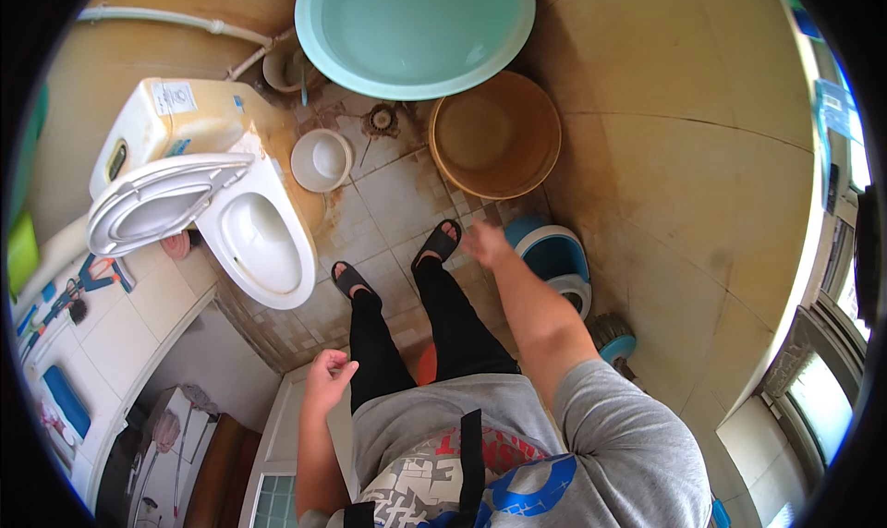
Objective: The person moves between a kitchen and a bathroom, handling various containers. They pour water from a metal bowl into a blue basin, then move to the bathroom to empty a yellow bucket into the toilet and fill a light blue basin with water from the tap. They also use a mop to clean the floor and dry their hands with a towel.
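My left hand [328,381] hangs in front of my left thigh, its fingers loosely curled and the thumb apart, with nothing seen in it. My right hand [487,242] reaches forward and down over the floor, blurred, beside my slippered right foot [438,240]. Nothing shows in its grasp. Just right of it stands a blue and white spin-mop bucket [586,254], apart or touching I cannot tell. Beyond the hand is a round brown tub [436,150], partly covered by a large pale-green basin [416,93]. An open-lidded white toilet [305,282] stands to my left.
A small white bucket [299,171] stands beside the toilet, near a floor drain [382,119]. Against the right wall is a brush [613,337]. An orange-red object [427,365] is partly hidden behind my legs. Tools [83,285] hang on the left wall.
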Motion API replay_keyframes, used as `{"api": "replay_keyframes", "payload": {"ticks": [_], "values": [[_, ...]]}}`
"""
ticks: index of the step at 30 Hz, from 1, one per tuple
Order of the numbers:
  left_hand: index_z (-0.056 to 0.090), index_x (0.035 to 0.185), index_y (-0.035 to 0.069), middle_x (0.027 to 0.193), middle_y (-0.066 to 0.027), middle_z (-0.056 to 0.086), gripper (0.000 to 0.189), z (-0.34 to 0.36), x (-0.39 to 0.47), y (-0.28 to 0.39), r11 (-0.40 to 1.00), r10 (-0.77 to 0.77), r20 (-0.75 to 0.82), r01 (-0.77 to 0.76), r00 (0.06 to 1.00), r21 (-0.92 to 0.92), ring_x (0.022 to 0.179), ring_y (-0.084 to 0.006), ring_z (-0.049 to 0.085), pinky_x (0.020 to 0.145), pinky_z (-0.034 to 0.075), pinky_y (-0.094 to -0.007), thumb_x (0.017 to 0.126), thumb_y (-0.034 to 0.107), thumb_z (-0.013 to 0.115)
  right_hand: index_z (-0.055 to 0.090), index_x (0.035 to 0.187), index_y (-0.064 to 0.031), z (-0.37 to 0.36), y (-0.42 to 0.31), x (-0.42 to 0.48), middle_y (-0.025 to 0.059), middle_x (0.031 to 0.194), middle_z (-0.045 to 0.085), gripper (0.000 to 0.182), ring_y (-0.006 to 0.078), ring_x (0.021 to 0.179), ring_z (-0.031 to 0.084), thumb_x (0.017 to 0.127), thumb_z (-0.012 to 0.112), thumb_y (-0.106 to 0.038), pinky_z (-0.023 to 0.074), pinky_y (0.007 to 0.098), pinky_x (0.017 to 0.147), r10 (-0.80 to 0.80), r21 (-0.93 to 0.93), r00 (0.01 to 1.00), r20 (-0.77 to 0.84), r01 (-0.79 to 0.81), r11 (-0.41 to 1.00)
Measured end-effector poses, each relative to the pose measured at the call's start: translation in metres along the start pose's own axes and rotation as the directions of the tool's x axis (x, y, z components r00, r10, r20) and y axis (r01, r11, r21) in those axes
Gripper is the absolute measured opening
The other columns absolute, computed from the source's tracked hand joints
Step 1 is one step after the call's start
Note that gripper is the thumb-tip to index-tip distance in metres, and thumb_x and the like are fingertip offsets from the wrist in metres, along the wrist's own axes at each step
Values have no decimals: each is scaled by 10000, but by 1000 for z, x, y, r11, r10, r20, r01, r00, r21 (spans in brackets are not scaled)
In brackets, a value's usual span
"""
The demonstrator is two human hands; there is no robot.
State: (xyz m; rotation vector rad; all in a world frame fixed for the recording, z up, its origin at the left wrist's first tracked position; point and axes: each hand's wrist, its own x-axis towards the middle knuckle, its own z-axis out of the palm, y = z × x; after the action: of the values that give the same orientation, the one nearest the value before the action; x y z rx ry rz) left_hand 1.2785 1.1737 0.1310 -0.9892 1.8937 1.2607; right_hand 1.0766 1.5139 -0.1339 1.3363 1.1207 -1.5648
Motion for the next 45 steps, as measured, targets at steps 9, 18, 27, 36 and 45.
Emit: {"api": "replay_keyframes", "payload": {"ticks": [9,18,27,36,45], "values": [[613,994,-10,912,-101,671,332,-24,52,92,967,204,-10,-199,979,161,848,-191,631,790,522,-334,830,232,772,558,1055,-69,-74,3,-53,68,835,617,274,184,700,613,961,604,-322,498,340,597,-106,-441,989,-106,49,896],[631,949,-4,877,-121,682,329,-92,290,205,863,440,-110,-386,891,326,803,-199,643,747,517,-337,888,311,703,615,1118,-76,3,-218,-76,59,1012,671,373,166,879,661,969,562,-413,517,314,733,-463,-164,886,-34,452,877],[645,1112,-38,1093,-170,684,548,-153,516,418,933,357,-304,-321,883,163,1020,-283,631,918,462,-387,960,479,546,619,1108,4,120,-355,-27,112,1045,649,455,183,933,613,984,532,-426,492,334,774,-697,-243,704,-136,658,712],[616,1201,-50,1133,-122,665,493,-111,524,465,868,282,-344,-391,896,-307,1015,-204,604,900,465,-329,1037,387,457,645,824,21,154,-365,14,84,737,632,497,185,710,572,961,564,-450,470,345,696,-737,-214,454,-501,760,613],[635,1121,-63,1076,-99,673,451,-105,509,460,814,345,-383,-476,857,-333,963,-175,604,867,469,-311,1031,355,492,643,782,38,147,-356,8,94,710,640,508,174,664,554,938,605,-443,460,345,667,-714,-233,430,-552,743,628]]}}
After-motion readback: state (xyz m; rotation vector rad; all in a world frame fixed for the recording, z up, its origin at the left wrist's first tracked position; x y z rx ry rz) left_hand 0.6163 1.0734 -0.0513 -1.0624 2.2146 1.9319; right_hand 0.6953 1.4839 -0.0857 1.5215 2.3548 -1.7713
